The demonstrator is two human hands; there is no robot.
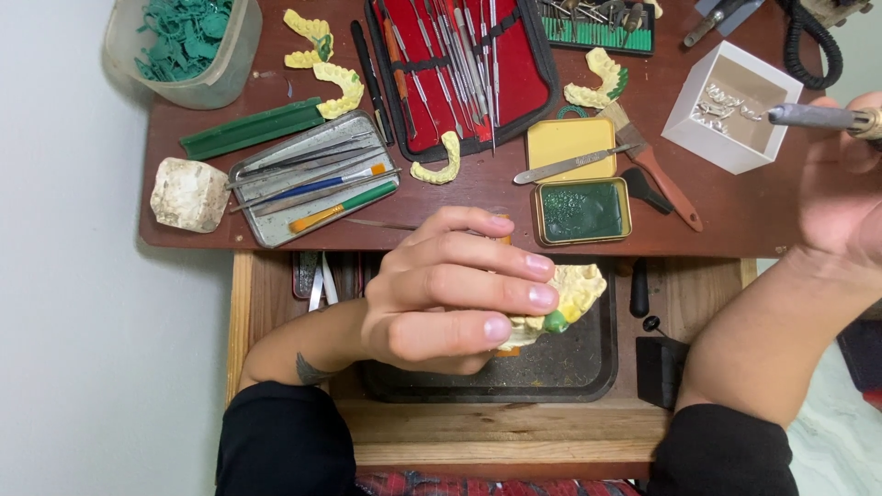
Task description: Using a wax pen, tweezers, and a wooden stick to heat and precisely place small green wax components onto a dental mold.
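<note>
While a yellow dental cast (571,298) with a green wax spot is gripped at frame centre by the closed left hand (450,289) over a dark tray (588,367), a metal-tipped tool (818,117) is clasped by the blurred right hand (841,197) at the upper right, near a white box (732,147).

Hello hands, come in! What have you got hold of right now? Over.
Left hand gripping a yellow dental cast with green wax, over the black tray. Right hand raised, holding a metal-tipped tool. Nothing between them. Over.
</note>
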